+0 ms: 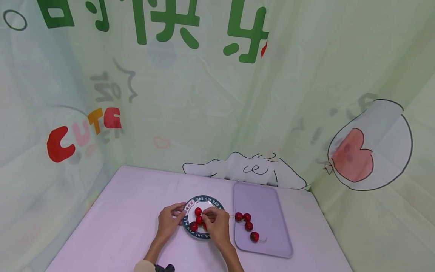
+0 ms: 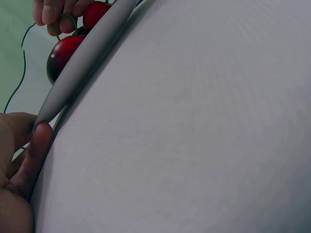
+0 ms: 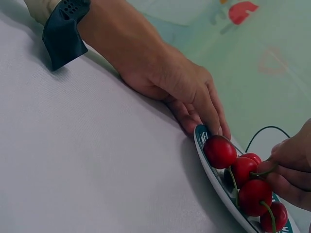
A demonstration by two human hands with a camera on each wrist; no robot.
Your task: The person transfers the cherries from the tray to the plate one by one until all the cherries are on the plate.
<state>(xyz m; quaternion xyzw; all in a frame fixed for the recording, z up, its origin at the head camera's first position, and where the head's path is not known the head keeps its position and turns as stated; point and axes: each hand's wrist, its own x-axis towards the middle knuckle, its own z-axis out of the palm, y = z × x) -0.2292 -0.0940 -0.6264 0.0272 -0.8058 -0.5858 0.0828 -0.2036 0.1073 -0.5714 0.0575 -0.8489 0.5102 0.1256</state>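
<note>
A round plate with a dark teal lettered rim stands on the table, several red cherries on it. My left hand holds the plate's left edge; in the left wrist view its finger lies under the rim and the thumb above. Over the plate's right side, my right hand pinches a green stem between thumb and fingertips. In the right wrist view that stem runs to a cherry among the others on the plate. The right hand hides part of the plate in the head view.
Right of the plate lies a purple rectangular tray holding several more cherries, some with stems. The table has a pale cover. Printed curtains enclose its back and sides. A dark strap sits at the left wrist.
</note>
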